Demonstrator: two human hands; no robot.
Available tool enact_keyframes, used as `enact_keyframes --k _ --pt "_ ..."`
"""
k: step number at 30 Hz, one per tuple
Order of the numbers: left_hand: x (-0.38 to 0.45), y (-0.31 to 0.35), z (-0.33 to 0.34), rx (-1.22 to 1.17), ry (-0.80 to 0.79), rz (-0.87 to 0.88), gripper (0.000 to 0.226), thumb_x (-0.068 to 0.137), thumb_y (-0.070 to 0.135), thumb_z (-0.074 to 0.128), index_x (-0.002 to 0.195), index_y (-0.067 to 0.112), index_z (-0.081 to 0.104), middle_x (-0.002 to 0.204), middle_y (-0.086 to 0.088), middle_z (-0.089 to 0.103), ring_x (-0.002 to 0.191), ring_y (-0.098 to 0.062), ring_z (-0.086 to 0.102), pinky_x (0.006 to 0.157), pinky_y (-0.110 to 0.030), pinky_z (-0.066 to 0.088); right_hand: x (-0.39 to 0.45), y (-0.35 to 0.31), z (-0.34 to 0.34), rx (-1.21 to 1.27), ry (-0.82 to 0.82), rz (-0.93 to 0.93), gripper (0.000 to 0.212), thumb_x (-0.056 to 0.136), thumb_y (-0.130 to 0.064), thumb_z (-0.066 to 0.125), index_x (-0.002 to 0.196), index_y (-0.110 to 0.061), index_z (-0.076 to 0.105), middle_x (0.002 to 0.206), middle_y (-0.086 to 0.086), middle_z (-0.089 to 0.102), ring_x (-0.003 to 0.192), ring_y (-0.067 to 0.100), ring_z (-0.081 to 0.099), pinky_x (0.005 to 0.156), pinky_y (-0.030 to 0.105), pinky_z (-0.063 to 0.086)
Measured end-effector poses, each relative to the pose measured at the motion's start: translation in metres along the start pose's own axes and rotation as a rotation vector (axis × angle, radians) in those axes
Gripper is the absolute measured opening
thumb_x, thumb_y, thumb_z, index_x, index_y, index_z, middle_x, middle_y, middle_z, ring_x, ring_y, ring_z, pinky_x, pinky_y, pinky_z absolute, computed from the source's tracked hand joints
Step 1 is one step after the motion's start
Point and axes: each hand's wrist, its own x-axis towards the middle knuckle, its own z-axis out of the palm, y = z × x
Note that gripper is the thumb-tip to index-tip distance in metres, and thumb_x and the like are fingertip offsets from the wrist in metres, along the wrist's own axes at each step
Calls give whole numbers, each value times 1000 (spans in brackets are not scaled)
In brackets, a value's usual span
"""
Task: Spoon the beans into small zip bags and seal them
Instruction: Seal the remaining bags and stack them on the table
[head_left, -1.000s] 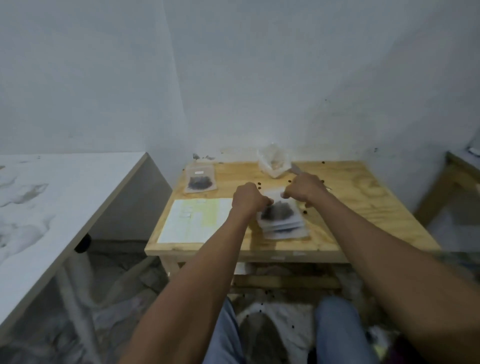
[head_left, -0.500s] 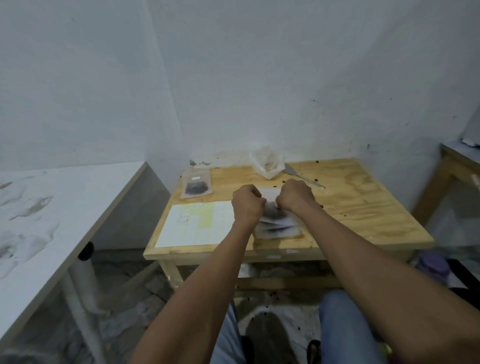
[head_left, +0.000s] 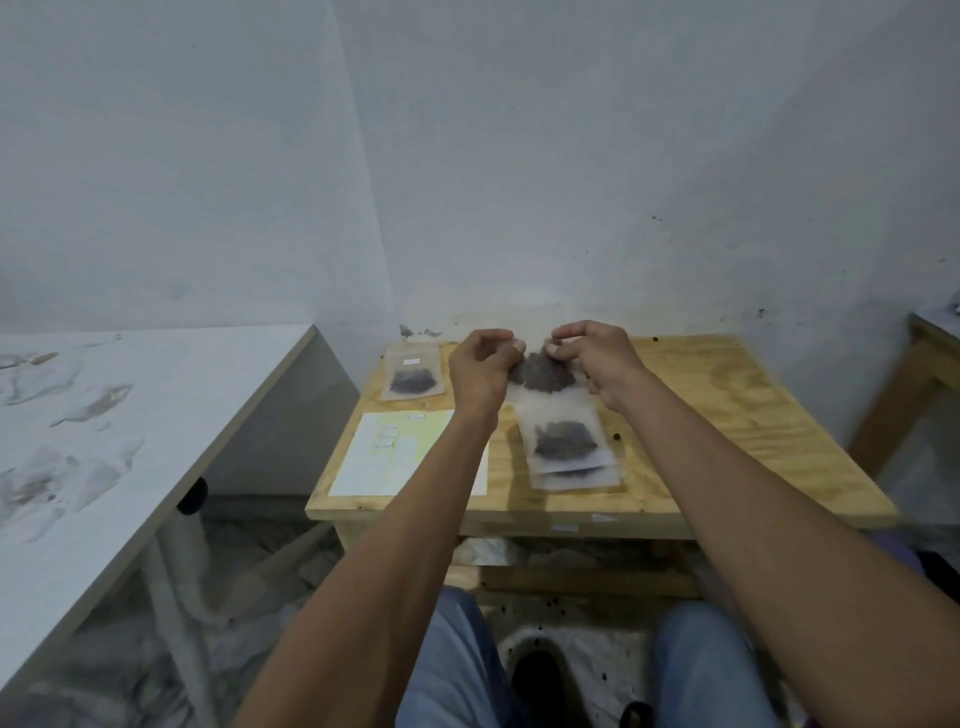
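Note:
A small clear zip bag (head_left: 543, 371) with dark beans hangs lifted above the wooden table (head_left: 727, 415). My left hand (head_left: 480, 364) pinches its top left corner and my right hand (head_left: 597, 358) pinches its top right corner. Below it lies a stack of filled zip bags (head_left: 569, 449) near the table's front edge. Another filled zip bag (head_left: 413, 374) lies flat at the table's back left. The bean supply bag and the spoon are hidden behind my hands.
A pale yellow and white sheet (head_left: 395, 452) lies at the table's front left. Loose beans (head_left: 617, 436) dot the table and the floor. A white marbled counter (head_left: 104, 415) stands to the left, and a second wooden table's edge (head_left: 930, 353) at far right.
Both hands were low over the stack with fists pressing on a bag; now they have risen toward the back of the table and hold one filled bag up between them.

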Motion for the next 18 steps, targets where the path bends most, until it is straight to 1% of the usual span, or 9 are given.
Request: enact_keyframes --k 2,3,4,5,7,8,10,13,18 --pt "6 5 -15 5 17 -11 24 91 26 76 108 12 65 87 -6 73 70 -13 67 62 -28 54 6 -2 9 79 19 -47 24 83 11 70 87 -12 72 94 10 71 96 28 69 85 35 60" --pt "13 3 -28 20 38 -31 28 94 33 72 111 13 62 90 -7 74 70 -15 68 61 -31 55 10 -2 13 102 25 -53 27 83 13 68 86 -13 72 95 9 70 100 28 68 91 37 57" --pt "18 1 -42 72 73 -38 28 96 35 68 112 13 61 91 -10 75 70 -18 68 61 -35 57 12 -2 17 126 22 -48 29 84 14 65 85 -14 73 95 8 70 100 27 67 90 36 57" --pt "25 -3 -59 175 119 -29 26 97 33 66 111 12 60 91 -11 75 70 -21 69 63 -38 59 14 -1 20 146 13 -40 29 85 13 64 86 -15 73 95 7 70 98 25 66 84 34 57" --pt "36 -12 -96 514 192 -12 23 94 29 69 109 15 60 91 -6 73 77 -21 67 73 -41 58 16 0 26 171 -9 -37 31 85 12 63 86 -16 75 95 5 71 95 22 65 78 31 55" --pt "38 -15 -114 690 222 -29 24 92 25 70 111 16 60 96 -5 71 82 -21 66 74 -36 54 18 1 29 171 -15 -41 31 85 12 63 86 -17 75 96 5 71 95 21 65 80 33 56" --pt "40 -25 -144 945 239 -92 34 91 11 67 124 13 61 113 -10 69 92 -24 64 72 -32 47 21 4 34 151 -22 -49 32 84 11 64 86 -18 76 96 4 71 96 21 65 89 39 56" --pt "41 -41 -171 1105 175 -155 50 88 3 68 136 15 56 125 -13 65 104 -29 65 78 -37 53 26 8 42 137 -39 -53 33 83 11 64 85 -19 76 95 3 70 95 21 64 92 38 55" --pt "44 -48 -171 1143 190 -144 57 84 -3 67 135 18 57 115 -10 70 102 -28 67 76 -36 55 32 14 51 96 -64 -53 33 81 10 66 85 -20 78 99 4 72 101 22 66 98 41 54"
